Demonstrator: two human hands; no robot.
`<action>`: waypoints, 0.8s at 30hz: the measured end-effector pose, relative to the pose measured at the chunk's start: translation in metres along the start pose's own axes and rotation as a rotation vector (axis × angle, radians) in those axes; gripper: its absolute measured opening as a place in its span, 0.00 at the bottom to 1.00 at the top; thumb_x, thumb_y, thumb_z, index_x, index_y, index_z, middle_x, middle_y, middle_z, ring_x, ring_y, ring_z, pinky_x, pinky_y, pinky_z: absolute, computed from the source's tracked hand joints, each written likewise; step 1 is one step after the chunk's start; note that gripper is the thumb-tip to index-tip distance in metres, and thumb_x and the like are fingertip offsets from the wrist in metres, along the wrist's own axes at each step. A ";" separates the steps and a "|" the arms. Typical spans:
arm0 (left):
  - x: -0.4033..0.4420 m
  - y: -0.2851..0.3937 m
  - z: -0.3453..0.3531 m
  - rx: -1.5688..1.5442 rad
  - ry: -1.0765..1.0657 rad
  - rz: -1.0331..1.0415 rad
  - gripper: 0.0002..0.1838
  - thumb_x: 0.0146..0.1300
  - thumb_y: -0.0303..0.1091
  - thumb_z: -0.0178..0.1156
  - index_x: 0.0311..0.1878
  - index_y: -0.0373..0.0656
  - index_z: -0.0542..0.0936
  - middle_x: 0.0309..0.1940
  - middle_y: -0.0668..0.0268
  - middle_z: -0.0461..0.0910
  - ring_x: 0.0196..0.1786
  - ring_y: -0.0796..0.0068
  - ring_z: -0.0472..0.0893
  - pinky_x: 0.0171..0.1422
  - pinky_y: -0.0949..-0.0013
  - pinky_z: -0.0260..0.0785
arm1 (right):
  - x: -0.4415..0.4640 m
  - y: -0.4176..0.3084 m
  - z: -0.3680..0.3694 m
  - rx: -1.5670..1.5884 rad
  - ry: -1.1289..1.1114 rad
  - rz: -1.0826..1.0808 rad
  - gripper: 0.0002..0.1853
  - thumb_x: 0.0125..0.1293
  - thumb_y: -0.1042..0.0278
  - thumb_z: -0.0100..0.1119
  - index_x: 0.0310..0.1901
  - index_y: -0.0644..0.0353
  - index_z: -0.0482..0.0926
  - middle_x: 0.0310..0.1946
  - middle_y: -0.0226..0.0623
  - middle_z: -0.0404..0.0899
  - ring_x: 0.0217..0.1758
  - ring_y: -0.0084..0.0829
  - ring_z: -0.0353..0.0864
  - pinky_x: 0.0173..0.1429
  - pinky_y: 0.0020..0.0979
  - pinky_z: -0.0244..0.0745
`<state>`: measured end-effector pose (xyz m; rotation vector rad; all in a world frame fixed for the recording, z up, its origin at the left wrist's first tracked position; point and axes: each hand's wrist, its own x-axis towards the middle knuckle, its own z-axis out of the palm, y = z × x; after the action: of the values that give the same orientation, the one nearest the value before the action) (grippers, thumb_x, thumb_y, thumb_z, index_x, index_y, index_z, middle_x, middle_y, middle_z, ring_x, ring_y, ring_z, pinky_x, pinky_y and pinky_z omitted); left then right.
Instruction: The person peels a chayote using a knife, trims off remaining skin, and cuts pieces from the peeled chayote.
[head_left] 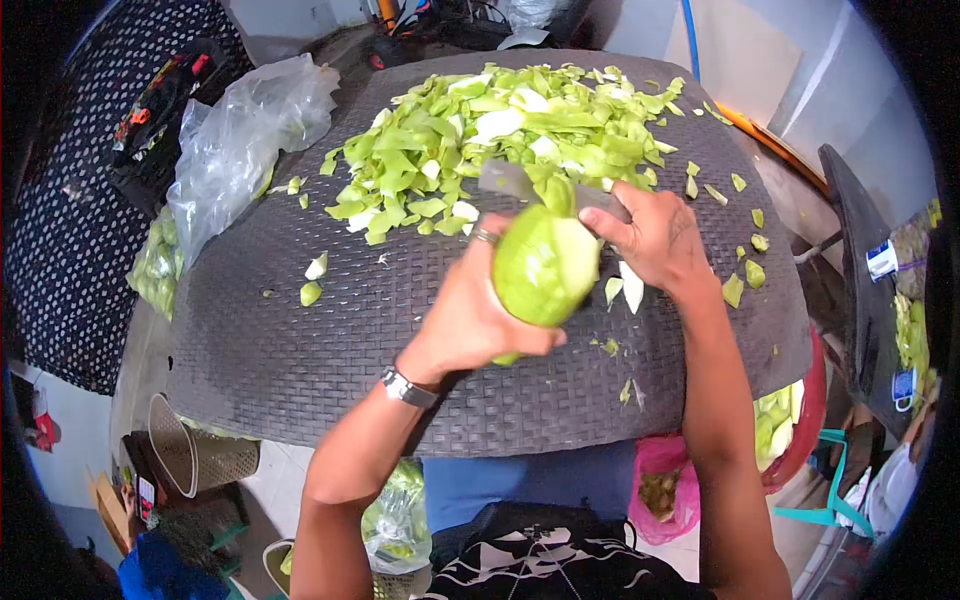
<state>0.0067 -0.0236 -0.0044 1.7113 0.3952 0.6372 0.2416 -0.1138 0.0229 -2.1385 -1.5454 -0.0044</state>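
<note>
A large, smooth green fruit (540,262), which looks like a green mango, is in my left hand (462,305). My fingers wrap round its side and underside, above the woven table. Part of its skin is off, showing a pale cut face. My right hand (655,235) grips a knife, its handle mostly hidden by the fingers. The wide grey blade (508,180) lies across the fruit's far end, and a strip of peel curls up over it. Just beyond both hands spreads a heap of green and whitish peelings (440,150).
The dark woven table (330,370) has loose scraps scattered on it. A clear plastic bag (235,140) lies at its left edge. Below stand a beige basket (200,450), a pink bag (668,500) and a red tub (815,400) with pale green pieces. A dark chair (850,270) is at right.
</note>
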 end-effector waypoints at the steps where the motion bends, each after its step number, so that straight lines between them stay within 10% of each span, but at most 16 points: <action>1: 0.001 -0.005 0.003 0.065 -0.045 0.023 0.52 0.36 0.35 0.87 0.67 0.41 0.69 0.58 0.61 0.80 0.61 0.71 0.81 0.67 0.64 0.73 | -0.002 -0.004 0.002 0.056 0.031 -0.027 0.39 0.64 0.24 0.61 0.31 0.64 0.83 0.24 0.52 0.82 0.31 0.52 0.86 0.40 0.48 0.79; 8: 0.007 -0.001 -0.015 -0.446 -0.021 -0.198 0.40 0.53 0.39 0.80 0.66 0.36 0.72 0.53 0.61 0.83 0.53 0.71 0.83 0.61 0.66 0.76 | 0.002 0.002 0.003 0.234 -0.191 0.378 0.37 0.76 0.33 0.56 0.30 0.69 0.78 0.20 0.42 0.74 0.27 0.38 0.76 0.38 0.43 0.70; 10: 0.008 -0.007 -0.020 -0.485 0.074 -0.246 0.46 0.61 0.61 0.67 0.70 0.33 0.70 0.55 0.51 0.83 0.52 0.61 0.87 0.57 0.59 0.82 | 0.002 0.003 -0.002 0.416 -0.297 0.387 0.39 0.72 0.28 0.57 0.32 0.68 0.80 0.19 0.37 0.73 0.25 0.33 0.72 0.35 0.38 0.69; 13: 0.009 -0.001 -0.025 -0.519 0.194 -0.238 0.46 0.67 0.68 0.60 0.71 0.33 0.70 0.54 0.48 0.83 0.51 0.58 0.88 0.55 0.57 0.84 | -0.005 -0.013 -0.021 0.663 -0.466 0.430 0.37 0.69 0.27 0.61 0.37 0.63 0.83 0.19 0.23 0.69 0.19 0.19 0.64 0.25 0.26 0.59; 24: 0.012 0.003 -0.024 -1.257 0.019 -0.202 0.65 0.60 0.88 0.46 0.81 0.36 0.56 0.72 0.39 0.72 0.69 0.33 0.77 0.67 0.33 0.76 | -0.010 -0.024 -0.013 1.007 -0.584 0.387 0.23 0.72 0.46 0.68 0.42 0.60 0.75 0.18 0.28 0.73 0.11 0.14 0.64 0.14 0.22 0.59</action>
<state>0.0010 0.0013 0.0044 0.4593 0.1034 0.5533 0.2200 -0.1224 0.0409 -1.5741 -0.9788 1.3217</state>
